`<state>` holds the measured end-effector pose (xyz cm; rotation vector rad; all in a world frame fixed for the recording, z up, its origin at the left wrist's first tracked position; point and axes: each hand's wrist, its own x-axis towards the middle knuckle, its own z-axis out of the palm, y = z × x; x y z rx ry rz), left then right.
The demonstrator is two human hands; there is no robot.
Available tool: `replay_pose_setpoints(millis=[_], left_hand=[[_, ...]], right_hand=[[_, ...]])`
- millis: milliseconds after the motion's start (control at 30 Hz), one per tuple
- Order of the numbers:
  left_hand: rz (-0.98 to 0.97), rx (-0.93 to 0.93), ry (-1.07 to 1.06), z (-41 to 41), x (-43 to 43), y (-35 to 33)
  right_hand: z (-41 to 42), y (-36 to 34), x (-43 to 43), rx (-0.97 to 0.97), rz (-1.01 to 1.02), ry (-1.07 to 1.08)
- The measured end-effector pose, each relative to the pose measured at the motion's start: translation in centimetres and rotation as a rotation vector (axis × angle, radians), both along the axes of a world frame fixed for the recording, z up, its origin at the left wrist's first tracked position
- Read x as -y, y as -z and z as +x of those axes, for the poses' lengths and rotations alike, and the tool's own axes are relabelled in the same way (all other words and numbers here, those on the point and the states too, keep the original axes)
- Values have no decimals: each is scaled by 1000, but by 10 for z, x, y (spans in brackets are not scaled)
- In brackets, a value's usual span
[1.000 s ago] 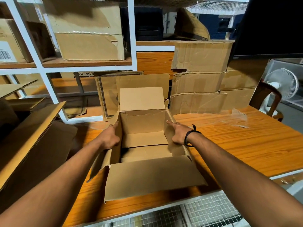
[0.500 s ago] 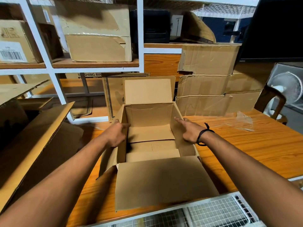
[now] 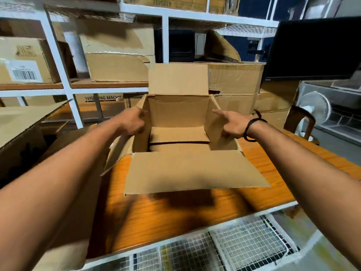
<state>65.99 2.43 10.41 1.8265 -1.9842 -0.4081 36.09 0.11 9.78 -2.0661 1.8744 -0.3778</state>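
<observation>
Now gripping a plain brown cardboard box (image 3: 178, 114) by its two side walls, over the middle of the counter (image 3: 175, 216), nearer its far edge. Holding with left hand (image 3: 132, 122) curled round the left wall and right hand (image 3: 233, 125) clamped on the right wall, index finger stretched along the rim. Open at the top: far flap upright, near flap folded out flat toward the counter's near edge, left flap drooping outward. Creased, unprinted, bottom flaps meeting at a dark seam. Cannot tell whether resting or lifted.
</observation>
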Motion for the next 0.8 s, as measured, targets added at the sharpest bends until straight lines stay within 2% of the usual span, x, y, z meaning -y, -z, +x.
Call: replay_pose_setpoints(millis=[267, 467, 800], left_hand=[[-107, 14, -21, 12, -53, -57], [-169, 55, -104, 33, -98, -92], [-159, 52, -144, 60, -195, -104]], right_hand=[[11, -48, -60, 25, -102, 40], [32, -86, -101, 47, -185, -50], [63, -110, -154, 32, -176, -199]])
